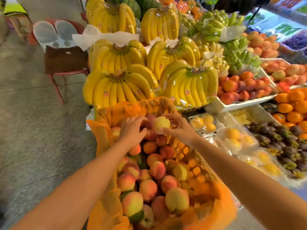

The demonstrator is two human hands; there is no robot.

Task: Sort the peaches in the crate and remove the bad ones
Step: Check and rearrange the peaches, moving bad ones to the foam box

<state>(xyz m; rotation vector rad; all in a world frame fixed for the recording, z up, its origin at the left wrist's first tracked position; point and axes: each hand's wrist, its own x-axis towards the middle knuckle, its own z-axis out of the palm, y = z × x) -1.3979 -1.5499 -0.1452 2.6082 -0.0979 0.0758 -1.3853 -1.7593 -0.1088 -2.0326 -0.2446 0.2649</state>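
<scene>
The orange-lined crate (pixel 196 170) sat in front of the person, heaped with peaches (pixel 147 190). To its right, a white tray (pixel 235 105) held red-orange fruit (pixel 232 87), and just beside the crate clear packs (pixel 204 123) held yellow fruit. At the crate's far end the right hand (pixel 181 127) grasped a pale yellow peach (pixel 161 124), while the left hand (pixel 131 131) lay on the pile; whether it gripped anything could not be told.

- Single head-worn wide-angle view, from standing height.
- Faces forward and down onto the peach crate (pixel 196 171), close in; the crate fills near centre.
- Left forearm (pixel 93 176) and right forearm (pixel 232 165) enter from the near corners.
- Far: banana bunches (pixel 119 87). Left: concrete floor (pixel 33 130). Right: oranges (pixel 292 105).
</scene>
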